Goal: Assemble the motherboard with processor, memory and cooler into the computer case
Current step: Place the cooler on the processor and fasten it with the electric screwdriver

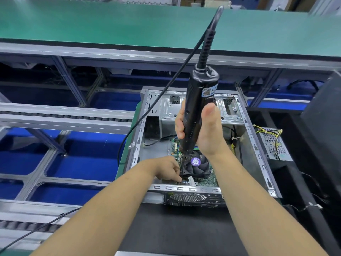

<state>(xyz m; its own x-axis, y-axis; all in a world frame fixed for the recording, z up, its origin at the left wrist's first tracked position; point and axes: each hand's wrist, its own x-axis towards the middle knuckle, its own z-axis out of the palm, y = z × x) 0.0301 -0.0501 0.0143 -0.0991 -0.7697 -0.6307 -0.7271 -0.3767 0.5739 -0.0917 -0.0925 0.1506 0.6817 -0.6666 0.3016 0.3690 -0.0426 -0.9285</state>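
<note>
Seen from above: open case (245, 124) lying on a dark bench, motherboard (212, 179) inside on its floor, cooler (196, 166) mounted on the board. Right hand (201, 130) wrapped around an upright black screwdriver (198, 106), thumb pointing up, tip down at the cooler's near-left corner. Left hand (166, 169) low beside that corner, fingers bunched at the bit; whether pinching anything cannot be told. Cable (158, 100) trailing left from the screwdriver's top.

Blk screwdriver (198, 100), green board (212, 179), purple fan label (195, 161), grey case (247, 137).
</note>
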